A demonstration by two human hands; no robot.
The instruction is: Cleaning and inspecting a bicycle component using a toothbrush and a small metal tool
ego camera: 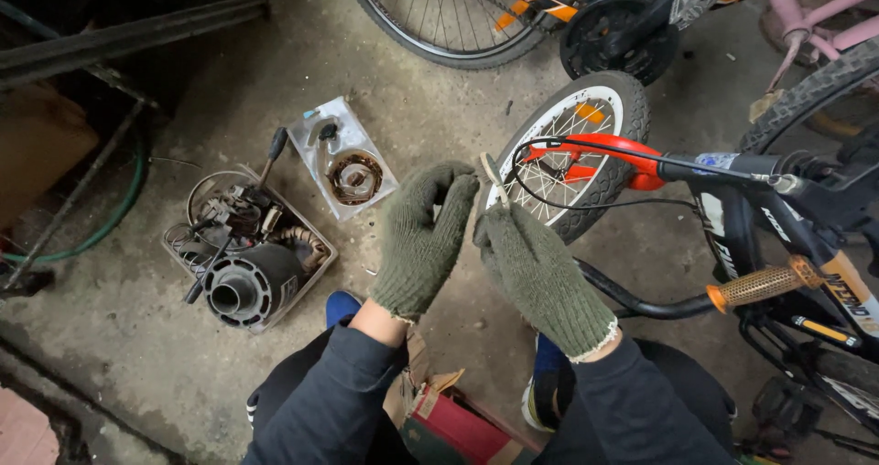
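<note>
Both my hands wear olive knitted gloves and are raised close together over the concrete floor. My left hand (421, 241) has its fingers curled, the tips bent toward the right hand. My right hand (540, 273) pinches a small pale strip (494, 174) that sticks up between its fingertips. Just behind the hands stands the small front wheel (586, 145) of a bicycle with a red fork (609, 149) and an orange handlebar grip (765, 284).
A cardboard tray (247, 250) of motor parts and wires lies on the floor at left. Beside it is a clear plastic pack (343, 158) holding a copper coil. More bicycles (513, 7) stand at the top and right. A red box (453, 424) rests by my knees.
</note>
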